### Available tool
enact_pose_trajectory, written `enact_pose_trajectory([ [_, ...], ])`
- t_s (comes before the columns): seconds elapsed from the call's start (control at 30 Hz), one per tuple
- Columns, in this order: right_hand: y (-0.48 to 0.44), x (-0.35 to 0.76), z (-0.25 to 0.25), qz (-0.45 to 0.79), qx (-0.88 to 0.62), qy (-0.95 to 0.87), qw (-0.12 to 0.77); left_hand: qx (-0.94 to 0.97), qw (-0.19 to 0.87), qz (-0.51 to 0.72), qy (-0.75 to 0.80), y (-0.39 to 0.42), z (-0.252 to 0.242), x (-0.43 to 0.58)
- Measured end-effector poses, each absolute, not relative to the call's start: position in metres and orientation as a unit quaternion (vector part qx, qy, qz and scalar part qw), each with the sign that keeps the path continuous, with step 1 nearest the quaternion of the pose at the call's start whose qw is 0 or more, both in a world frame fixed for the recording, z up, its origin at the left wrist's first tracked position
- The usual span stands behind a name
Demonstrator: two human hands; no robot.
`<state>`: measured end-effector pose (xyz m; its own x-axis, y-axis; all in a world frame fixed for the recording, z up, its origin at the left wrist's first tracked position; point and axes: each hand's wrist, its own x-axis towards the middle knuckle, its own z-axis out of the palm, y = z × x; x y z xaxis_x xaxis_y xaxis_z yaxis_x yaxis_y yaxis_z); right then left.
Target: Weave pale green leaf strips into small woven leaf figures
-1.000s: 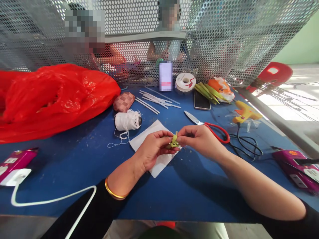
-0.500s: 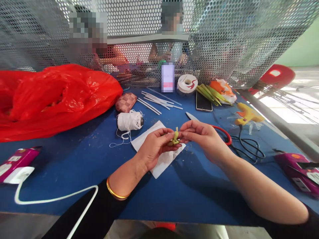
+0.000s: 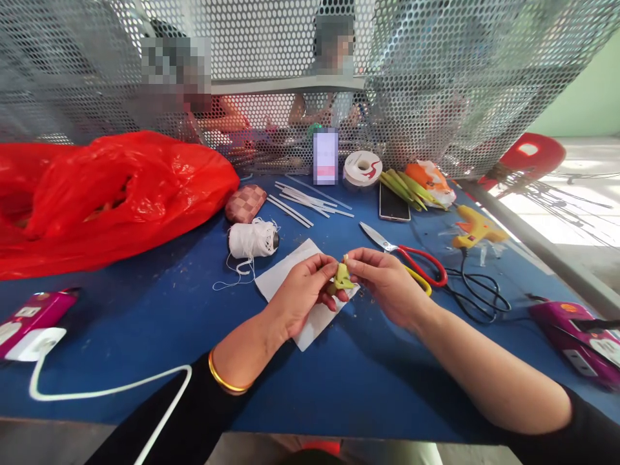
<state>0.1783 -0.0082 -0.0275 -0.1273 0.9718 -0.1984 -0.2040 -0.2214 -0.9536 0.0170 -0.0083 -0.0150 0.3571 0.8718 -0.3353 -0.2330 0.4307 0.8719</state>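
Observation:
A small folded yellow-green leaf piece (image 3: pixel 343 278) is held between both hands above a white paper sheet (image 3: pixel 310 336). My left hand (image 3: pixel 310 287) pinches it from the left, thumb on top and fingers curled beneath. With thumb and forefinger, my right hand (image 3: pixel 382 278) is closed at the piece's pale upper tip. Beyond my right hand lie scissors (image 3: pixel 426 261) with red and yellow handles, blades pointing up-left. A spool of white string (image 3: pixel 252 239) sits left of the paper, its loose end trailing on the blue table (image 3: pixel 194 316).
Thin white sticks (image 3: pixel 310 201), a ribbon roll (image 3: pixel 362 169) and a lit phone (image 3: pixel 325 156) stand behind. Long green leaves (image 3: pixel 404 189) overlap a dark phone (image 3: pixel 393 206). A yellow glue gun (image 3: pixel 477 227) is right; a red bag (image 3: pixel 121 194) fills the left. Two people sit behind the mesh.
My right hand has moved slightly down and left to the leaf piece's tip. The leaf piece has turned, showing a broader face. More of the scissors shows.

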Motion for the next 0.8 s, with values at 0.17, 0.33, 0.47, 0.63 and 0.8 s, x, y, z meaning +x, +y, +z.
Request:
enact_pose_trajectory([
  [0.17,-0.009,0.176,-0.026,0.642,-0.452,-0.41,0.464,0.375,0.73,0.377,0.429,-0.008,-0.015,0.017],
  [0.33,-0.012,0.17,-0.03,0.597,-0.474,-0.408,0.502,0.428,0.628,0.415,0.5,-0.01,-0.014,0.019],
  [0.47,-0.013,0.166,-0.036,0.538,-0.498,-0.45,0.511,0.435,0.609,0.416,0.517,-0.011,-0.015,0.021],
  [0.63,-0.012,0.167,-0.04,0.453,-0.515,-0.512,0.517,0.376,0.646,0.401,0.53,-0.011,-0.016,0.024],
  [0.8,-0.014,0.165,-0.042,0.427,-0.516,-0.527,0.524,0.46,0.533,0.445,0.553,-0.014,-0.022,0.022],
])
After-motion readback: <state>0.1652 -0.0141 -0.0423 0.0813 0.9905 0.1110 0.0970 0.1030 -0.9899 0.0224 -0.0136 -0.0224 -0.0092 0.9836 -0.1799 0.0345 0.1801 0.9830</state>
